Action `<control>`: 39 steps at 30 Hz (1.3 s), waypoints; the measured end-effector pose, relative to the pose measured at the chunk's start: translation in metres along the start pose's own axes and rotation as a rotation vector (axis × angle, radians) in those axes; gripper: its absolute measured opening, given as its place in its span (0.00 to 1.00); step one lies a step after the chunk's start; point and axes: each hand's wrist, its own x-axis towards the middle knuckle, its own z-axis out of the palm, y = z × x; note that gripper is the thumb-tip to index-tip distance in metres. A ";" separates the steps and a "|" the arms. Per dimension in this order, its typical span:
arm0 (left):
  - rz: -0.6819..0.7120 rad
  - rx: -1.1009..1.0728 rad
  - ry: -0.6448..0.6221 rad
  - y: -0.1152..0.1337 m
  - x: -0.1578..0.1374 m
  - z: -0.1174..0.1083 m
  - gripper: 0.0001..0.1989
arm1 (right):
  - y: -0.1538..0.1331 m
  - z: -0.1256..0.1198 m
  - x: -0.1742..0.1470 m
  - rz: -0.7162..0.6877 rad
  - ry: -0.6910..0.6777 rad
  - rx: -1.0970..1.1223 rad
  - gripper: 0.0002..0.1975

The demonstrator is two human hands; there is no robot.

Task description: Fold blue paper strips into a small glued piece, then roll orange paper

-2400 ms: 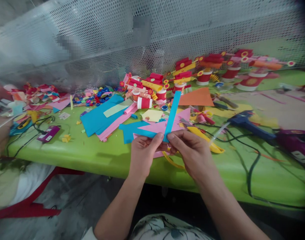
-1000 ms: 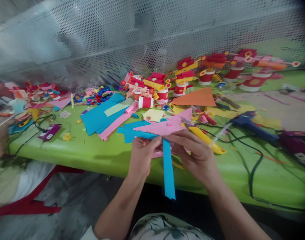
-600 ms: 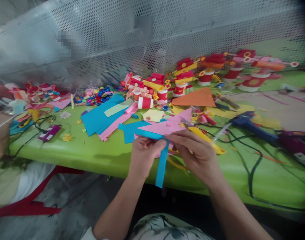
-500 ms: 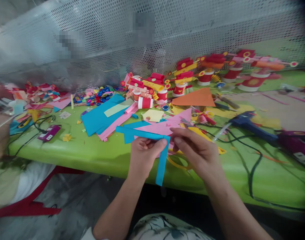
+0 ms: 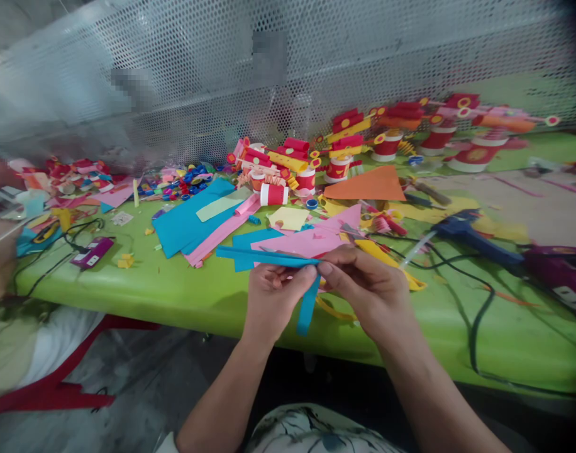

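Observation:
Above the near edge of a green table (image 5: 184, 292), my left hand (image 5: 271, 296) and my right hand (image 5: 368, 286) pinch two crossed blue paper strips (image 5: 264, 257) where they meet. One strip runs out level to the left. The other end hangs down (image 5: 307, 308) between my hands. Fingertips of both hands touch at the fold. Pink paper sheets (image 5: 307, 240) lie on the table just behind my hands.
Blue sheets (image 5: 184, 220), an orange triangle (image 5: 370, 184) and finished red-and-yellow paper pieces (image 5: 288, 167) lie farther back. A blue glue gun (image 5: 471, 236), a purple glue gun (image 5: 559, 270) and black cords (image 5: 476, 321) lie at the right. Another person's hand (image 5: 0, 251) is at the far left. A perforated metal screen (image 5: 316, 69) stands behind.
The upright strip was folded down over the other one. Its hanging end has grown shorter as I fold. My right hand let go briefly, then pinched the fold again.

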 end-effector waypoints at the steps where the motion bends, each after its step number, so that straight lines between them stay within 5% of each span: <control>1: -0.001 0.001 0.001 -0.001 0.000 0.000 0.10 | -0.001 0.000 -0.001 -0.012 0.012 -0.013 0.07; 10: -0.040 -0.031 -0.019 -0.009 0.000 -0.001 0.10 | 0.000 0.003 -0.006 -0.041 0.032 -0.068 0.06; 18: -0.045 -0.057 0.130 -0.009 0.000 0.007 0.11 | -0.001 0.008 -0.004 0.043 -0.016 -0.031 0.11; 28: 0.002 0.045 0.007 -0.008 -0.002 0.003 0.08 | 0.000 0.006 -0.005 0.053 0.074 -0.116 0.12; 33: 0.036 -0.015 0.092 -0.008 -0.002 0.006 0.09 | 0.003 0.006 -0.005 0.054 0.032 -0.084 0.12; 39: -0.128 -0.149 0.030 -0.017 0.000 -0.005 0.08 | -0.002 0.005 -0.006 0.031 0.092 -0.125 0.10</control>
